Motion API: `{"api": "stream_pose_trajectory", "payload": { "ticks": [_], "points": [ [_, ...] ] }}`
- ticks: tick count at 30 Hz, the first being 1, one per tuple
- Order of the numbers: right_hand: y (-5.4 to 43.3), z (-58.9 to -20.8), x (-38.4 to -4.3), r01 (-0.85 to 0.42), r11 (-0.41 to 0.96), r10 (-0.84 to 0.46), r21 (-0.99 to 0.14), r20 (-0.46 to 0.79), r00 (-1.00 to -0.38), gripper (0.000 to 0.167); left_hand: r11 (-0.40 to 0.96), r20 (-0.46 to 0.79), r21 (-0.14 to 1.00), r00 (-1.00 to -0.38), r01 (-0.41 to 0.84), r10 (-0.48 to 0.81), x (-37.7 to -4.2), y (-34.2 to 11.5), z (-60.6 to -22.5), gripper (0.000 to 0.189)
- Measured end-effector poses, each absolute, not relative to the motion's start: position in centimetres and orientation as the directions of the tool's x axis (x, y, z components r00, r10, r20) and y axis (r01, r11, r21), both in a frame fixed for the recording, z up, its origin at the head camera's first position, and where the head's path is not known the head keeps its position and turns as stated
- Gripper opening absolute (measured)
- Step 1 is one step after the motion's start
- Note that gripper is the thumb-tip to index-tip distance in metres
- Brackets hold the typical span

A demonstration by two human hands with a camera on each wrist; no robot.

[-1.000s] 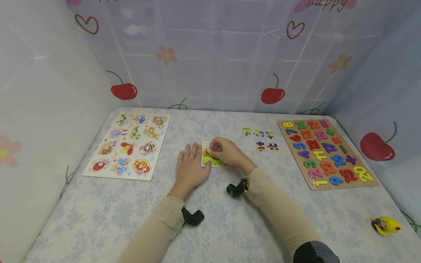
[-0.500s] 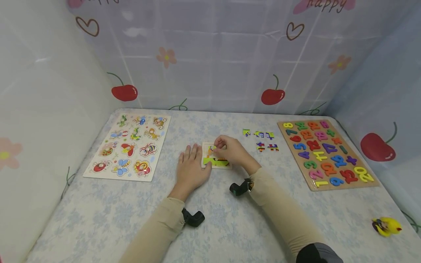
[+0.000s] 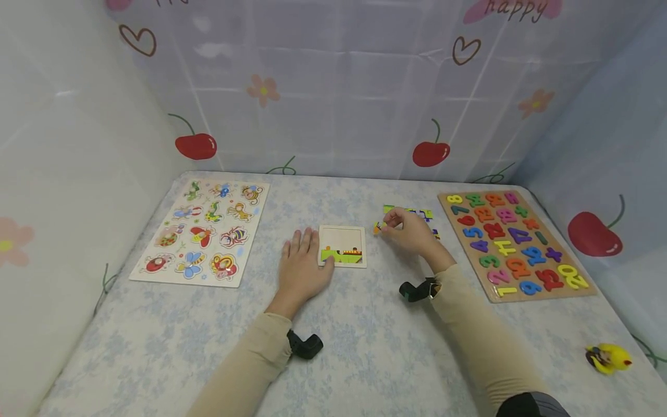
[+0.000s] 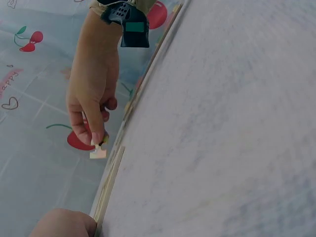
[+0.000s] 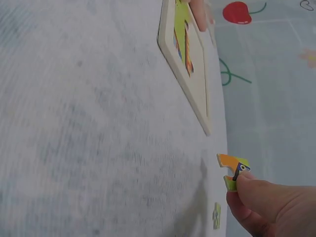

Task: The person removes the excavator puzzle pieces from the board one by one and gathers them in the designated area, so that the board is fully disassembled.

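My right hand (image 3: 414, 234) pinches a small jigsaw piece (image 5: 231, 162), orange and green with dark blue, between thumb and fingertips. In the right wrist view it is held above the table, to the right of a small wooden puzzle tray (image 3: 363, 246). Green and orange pieces (image 3: 341, 256) fill the tray's lower strip; its upper part shows bare wood. Flat on the table at the tray's left lies my left hand (image 3: 302, 269), fingers straight and thumb at the lower left rim. Other loose pieces (image 3: 426, 214) lie behind my right hand, partly hidden by it.
An insect puzzle board (image 3: 205, 231) lies at the left. On the right is a number board (image 3: 513, 246) with coloured figures, and a yellow toy duck (image 3: 609, 358) sits near the front right edge. Printed curtains enclose the table's back and sides.
My right hand has lifted the jigsaw piece out of the tray and carried it right towards the loose pieces, baring more of the tray's wood. My left hand has stayed in place.
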State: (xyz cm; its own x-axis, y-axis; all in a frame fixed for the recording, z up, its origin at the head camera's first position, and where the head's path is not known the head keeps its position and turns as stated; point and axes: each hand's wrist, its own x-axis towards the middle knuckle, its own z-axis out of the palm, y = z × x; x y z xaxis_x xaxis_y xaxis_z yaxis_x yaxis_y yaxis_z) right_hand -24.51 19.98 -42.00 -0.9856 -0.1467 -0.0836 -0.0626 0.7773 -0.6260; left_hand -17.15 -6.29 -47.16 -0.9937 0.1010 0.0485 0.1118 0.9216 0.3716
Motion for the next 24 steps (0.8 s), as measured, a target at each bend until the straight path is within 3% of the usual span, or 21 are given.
{"api": "stream_pose_trajectory", "payload": {
  "ticks": [8,24],
  "points": [
    [22.4,-42.5,-25.0,-0.04,0.789,-0.123,-0.613,-0.094,-0.988,0.019,0.923,0.046,0.368,-0.994,0.113,0.103,-17.1,-6.3,-47.0,0.078],
    [21.7,-41.9,-25.2,-0.058,0.85,-0.106,-0.523,-0.062,-0.992,0.018,0.927,0.05,0.359,-0.994,0.112,0.101,-16.9,-6.3,-46.8,0.077]
  ]
}}
